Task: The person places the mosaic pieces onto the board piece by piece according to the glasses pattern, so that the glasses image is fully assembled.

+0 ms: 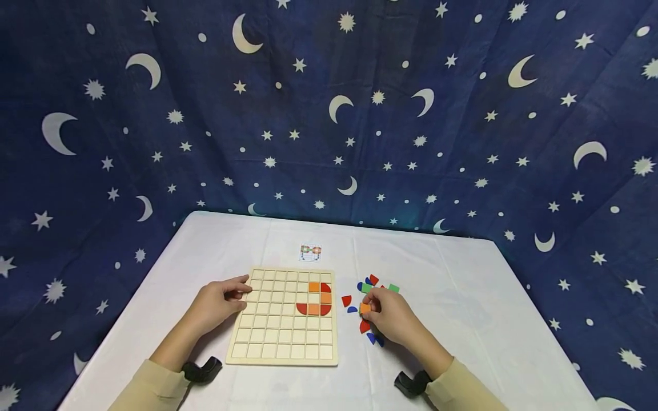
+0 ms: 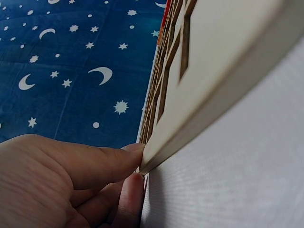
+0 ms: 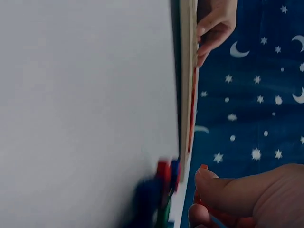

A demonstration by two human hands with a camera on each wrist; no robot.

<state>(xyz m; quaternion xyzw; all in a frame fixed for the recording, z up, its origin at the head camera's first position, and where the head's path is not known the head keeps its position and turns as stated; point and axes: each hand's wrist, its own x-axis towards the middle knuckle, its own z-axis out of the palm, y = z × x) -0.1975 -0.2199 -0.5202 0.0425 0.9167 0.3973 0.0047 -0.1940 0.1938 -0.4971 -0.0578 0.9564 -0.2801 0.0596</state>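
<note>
My left hand (image 1: 221,302) rests against the left edge of a pale wooden grid board (image 1: 272,361), thumb and fingers spread along the rim. In the left wrist view, the thumb tip touches the board's edge (image 2: 190,121). Right of the board, my right hand (image 1: 393,317) pinches an orange square tile (image 1: 365,308) between thumb and fingers. The right wrist view shows a thin sliver of that tile at the fingertips. In the board's upper right, orange squares (image 1: 314,287) and red quarter-round tiles (image 1: 301,309) form a hooked shape.
Loose tiles lie around my right hand: red quarter-rounds (image 1: 346,300), blue pieces (image 1: 352,309) and green squares (image 1: 393,288). A small pattern card (image 1: 311,253) lies beyond the board on the white-covered table (image 1: 462,297). Behind hangs a dark blue curtain (image 1: 288,114) with moons and stars.
</note>
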